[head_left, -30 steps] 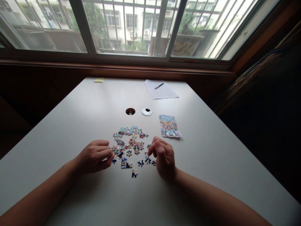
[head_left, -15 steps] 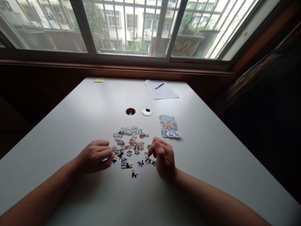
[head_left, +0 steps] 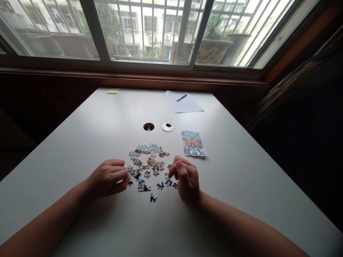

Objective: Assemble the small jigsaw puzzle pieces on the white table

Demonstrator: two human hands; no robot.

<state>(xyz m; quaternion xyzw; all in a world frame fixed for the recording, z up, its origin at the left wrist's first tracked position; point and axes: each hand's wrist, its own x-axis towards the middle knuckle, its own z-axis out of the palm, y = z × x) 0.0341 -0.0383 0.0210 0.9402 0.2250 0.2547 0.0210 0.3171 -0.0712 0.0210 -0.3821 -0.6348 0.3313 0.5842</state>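
Observation:
Small jigsaw puzzle pieces point(head_left: 156, 168) lie spread on the white table between my hands. My left hand point(head_left: 111, 178) rests at their left edge, fingers curled closed, the fingertips beside a few pieces. On the right, my right hand point(head_left: 185, 178) is closed too, its bent fingers over pieces at that side. Whether either hand holds a piece is hidden. A joined section point(head_left: 144, 185) with a straight left edge sits nearer me, and a single dark and white piece point(head_left: 153, 197) lies below it. The picture sheet point(head_left: 194, 143) with a colourful cartoon print lies beyond my right hand.
The white table point(head_left: 80, 142) has a round cable hole point(head_left: 148, 127) with its metal cover point(head_left: 167, 127) beside it. Farther back are paper sheets point(head_left: 182, 103) with a pen point(head_left: 181, 97) and a yellow sticky note point(head_left: 113, 91). A barred window point(head_left: 150, 32) stands behind.

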